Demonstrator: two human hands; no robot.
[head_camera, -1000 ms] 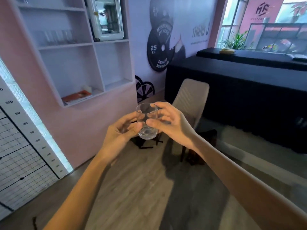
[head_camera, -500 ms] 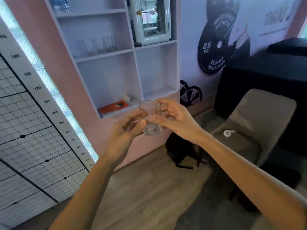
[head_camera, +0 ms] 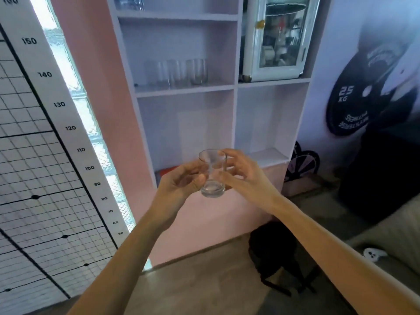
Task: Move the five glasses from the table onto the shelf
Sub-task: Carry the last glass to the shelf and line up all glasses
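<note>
Before a white-boarded wall shelf [head_camera: 184, 90] set in a pink wall, a person holds a clear thick-based drinking glass [head_camera: 212, 173] upright in mid-air with both bare hands; the left hand [head_camera: 179, 185] curls round the glass's lower part, its thumb against the near side; the right hand [head_camera: 243, 176] grips from the other side, its fingers wrapped behind the rim; the glass hangs level with the shelf's lowest compartments, touching no board. Higher up, on the middle board of the left column, a row of tall clear glasses [head_camera: 179, 72] stands upright and close together, their exact number lost in blur; a small white glass-doored cabinet [head_camera: 279, 39] sits in the compartment to their right; a flat orange object [head_camera: 168, 171] lies in the bottom left compartment, partly hidden by the left hand. At left, a white height chart with black numerals [head_camera: 68, 128] runs along the wall; a black backpack [head_camera: 272, 253] rests on the wooden floor below the shelf; a black weight-plate mural marked 25 KG [head_camera: 354, 103] fills the wall at right.
</note>
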